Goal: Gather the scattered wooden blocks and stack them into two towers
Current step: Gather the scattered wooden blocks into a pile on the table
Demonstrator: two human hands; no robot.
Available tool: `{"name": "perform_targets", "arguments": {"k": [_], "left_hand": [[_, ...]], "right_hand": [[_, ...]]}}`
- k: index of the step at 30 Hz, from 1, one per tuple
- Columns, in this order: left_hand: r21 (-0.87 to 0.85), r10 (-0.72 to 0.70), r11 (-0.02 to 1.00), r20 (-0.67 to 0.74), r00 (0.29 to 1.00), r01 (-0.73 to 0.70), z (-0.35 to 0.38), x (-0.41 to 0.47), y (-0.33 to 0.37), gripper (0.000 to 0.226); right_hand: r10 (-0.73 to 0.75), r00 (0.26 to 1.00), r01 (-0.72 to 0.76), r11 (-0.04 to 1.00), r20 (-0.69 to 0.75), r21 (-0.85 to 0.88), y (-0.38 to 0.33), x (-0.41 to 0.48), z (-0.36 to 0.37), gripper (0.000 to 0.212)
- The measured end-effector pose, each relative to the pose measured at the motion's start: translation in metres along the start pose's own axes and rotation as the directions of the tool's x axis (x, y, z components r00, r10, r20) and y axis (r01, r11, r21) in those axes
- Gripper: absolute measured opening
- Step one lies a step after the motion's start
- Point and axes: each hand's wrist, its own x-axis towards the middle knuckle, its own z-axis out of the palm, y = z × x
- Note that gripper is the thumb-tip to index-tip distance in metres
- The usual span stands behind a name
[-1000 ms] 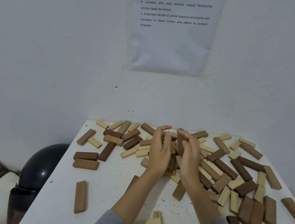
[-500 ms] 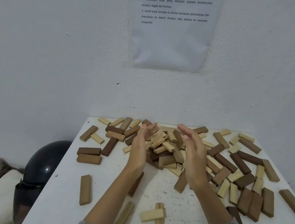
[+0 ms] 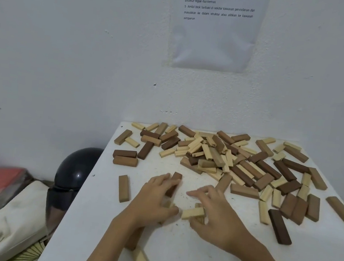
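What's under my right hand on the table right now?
A pale block pokes out from beneath the right hand, lying across a tan block. The palm hides anything else under it.
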Motion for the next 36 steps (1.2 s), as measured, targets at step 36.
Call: {"name": "perform_targets", "arguments": {"k": [36], "left_hand": [[-0.341,-0.173,0.939,-0.554,0.815,-0.032,0.03,0.017,0.006,0.036]], "right_hand": [[0.467,0.874,-0.173,0.038,0.135,0.984,-0.024,-0.002,0.008,0.029]]}}
